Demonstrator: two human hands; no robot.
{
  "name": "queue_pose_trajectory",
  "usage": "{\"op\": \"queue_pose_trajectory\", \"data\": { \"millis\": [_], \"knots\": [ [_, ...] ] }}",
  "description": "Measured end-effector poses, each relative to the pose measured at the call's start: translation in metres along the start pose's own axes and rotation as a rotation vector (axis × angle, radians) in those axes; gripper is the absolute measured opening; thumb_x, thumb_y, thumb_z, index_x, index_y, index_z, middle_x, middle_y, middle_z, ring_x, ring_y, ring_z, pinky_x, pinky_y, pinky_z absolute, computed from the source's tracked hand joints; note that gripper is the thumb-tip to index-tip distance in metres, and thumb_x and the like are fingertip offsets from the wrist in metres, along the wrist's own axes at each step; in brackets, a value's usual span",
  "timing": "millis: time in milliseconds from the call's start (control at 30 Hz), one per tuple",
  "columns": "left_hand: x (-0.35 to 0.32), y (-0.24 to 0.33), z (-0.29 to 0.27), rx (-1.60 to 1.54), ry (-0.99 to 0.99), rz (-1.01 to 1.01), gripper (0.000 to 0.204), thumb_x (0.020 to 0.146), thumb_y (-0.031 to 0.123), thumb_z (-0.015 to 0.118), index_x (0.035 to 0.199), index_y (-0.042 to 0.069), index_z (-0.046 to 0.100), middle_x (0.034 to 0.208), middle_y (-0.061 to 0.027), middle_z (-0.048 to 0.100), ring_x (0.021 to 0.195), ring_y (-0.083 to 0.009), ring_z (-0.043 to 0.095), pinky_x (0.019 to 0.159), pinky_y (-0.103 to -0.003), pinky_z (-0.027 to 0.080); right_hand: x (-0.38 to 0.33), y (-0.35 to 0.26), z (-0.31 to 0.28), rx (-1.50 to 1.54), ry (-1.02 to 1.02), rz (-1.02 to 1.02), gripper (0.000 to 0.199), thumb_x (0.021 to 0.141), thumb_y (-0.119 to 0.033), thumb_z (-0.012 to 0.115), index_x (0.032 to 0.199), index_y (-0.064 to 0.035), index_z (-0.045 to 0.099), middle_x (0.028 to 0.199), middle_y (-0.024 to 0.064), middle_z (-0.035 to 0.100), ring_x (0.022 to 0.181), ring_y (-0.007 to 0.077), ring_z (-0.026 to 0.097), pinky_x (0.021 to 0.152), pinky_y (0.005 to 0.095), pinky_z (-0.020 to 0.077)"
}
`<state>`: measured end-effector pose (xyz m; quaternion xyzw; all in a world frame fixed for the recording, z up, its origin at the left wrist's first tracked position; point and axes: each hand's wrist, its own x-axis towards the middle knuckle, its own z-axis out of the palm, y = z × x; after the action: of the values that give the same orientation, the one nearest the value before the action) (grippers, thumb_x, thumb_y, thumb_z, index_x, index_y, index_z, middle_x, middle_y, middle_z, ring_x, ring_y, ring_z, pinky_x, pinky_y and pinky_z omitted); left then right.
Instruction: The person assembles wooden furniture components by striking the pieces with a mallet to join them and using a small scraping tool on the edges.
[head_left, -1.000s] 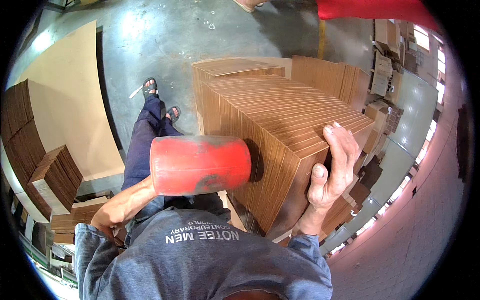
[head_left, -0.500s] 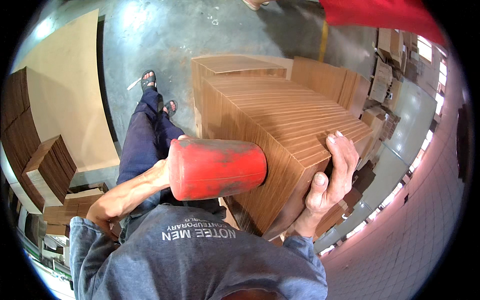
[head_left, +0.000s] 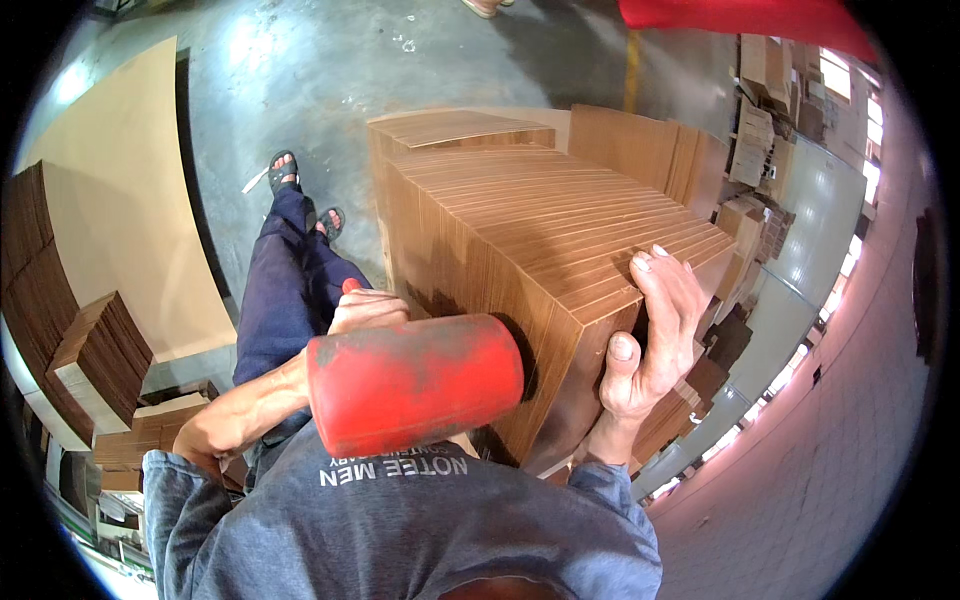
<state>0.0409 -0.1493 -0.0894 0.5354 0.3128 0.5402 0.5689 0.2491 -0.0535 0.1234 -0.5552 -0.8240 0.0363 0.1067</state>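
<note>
My left hand (head_left: pixel 368 310) is closed round the handle of a red mallet (head_left: pixel 415 382). Dark scuffs mark the mallet's large cylindrical head, which hides most of the handle. Beside the head's right end stands a stack of wood-grain panels (head_left: pixel 560 225), packed face to face with their edges up; whether the head touches it I cannot tell. My right hand (head_left: pixel 662 335) rests against the near right corner of this stack. Its fingers stretch up along the corner and the thumb stands apart on the end face.
Behind the stack are more brown panels (head_left: pixel 630 150). At the left a large pale board (head_left: pixel 120 210) lies near dark brown panel stacks (head_left: pixel 100 355). Cartons (head_left: pixel 765 75) line the right side. Red cloth (head_left: pixel 750 22) and another person's foot (head_left: pixel 485 8) show at the top.
The mallet head has swung slightly left and down and tilted, uncovering more of my left hand. My right hand keeps its place on the stack's corner. The whole view has shifted a little.
</note>
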Motion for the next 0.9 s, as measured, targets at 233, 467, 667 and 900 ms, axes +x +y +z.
{"op": "queue_pose_trajectory", "data": {
  "millis": [233,467,667,900],
  "knots": [
    [-0.002,0.003,0.008,-0.082,0.052,-0.091,0.034,0.092,0.026,0.05,0.066,0.006,0.042,0.063,0.0005,0.04,0.054,-0.0132,0.042,0.05,-0.03,0.035,0.001,0.001,0.0,-0.009,-0.013,-0.016,0.057,0.094,-0.052,0.051,0.112,-0.0012,0.068,0.108,0.0153,0.066,0.108,0.0352,0.061,0.1,0.0512,0.0402],
    [-0.011,-0.009,0.001,-0.064,0.013,-0.107,0.024,0.092,0.022,0.053,0.075,0.006,0.048,0.069,-0.0002,0.046,0.06,-0.0128,0.047,0.054,-0.029,0.039,-0.001,-0.001,0.0,-0.013,-0.033,-0.007,0.06,0.095,-0.052,0.047,0.113,0.0017,0.067,0.108,0.0171,0.066,0.11,0.0367,0.06,0.103,0.0529,0.0395],
    [-0.004,-0.022,-0.001,-0.081,0.0,-0.154,0.016,0.091,0.019,0.055,0.082,0.006,0.053,0.075,-0.0008,0.052,0.065,-0.0125,0.052,0.058,-0.029,0.043,0.0,-0.002,0.0,-0.02,-0.02,0.018,0.059,0.095,-0.054,0.048,0.112,-0.001,0.068,0.108,0.0158,0.066,0.109,0.0362,0.06,0.102,0.0527,0.0393],
    [-0.044,-0.037,-0.022,-0.083,-0.095,-0.38,0.01,0.091,0.015,0.058,0.091,0.005,0.059,0.081,-0.0015,0.059,0.071,-0.0121,0.057,0.063,-0.028,0.048,0.002,-0.003,-0.003,-0.007,-0.013,0.051,0.059,0.095,-0.054,0.048,0.112,-0.0012,0.068,0.107,0.0166,0.066,0.108,0.038,0.06,0.101,0.0536,0.0386]
  ]
}}
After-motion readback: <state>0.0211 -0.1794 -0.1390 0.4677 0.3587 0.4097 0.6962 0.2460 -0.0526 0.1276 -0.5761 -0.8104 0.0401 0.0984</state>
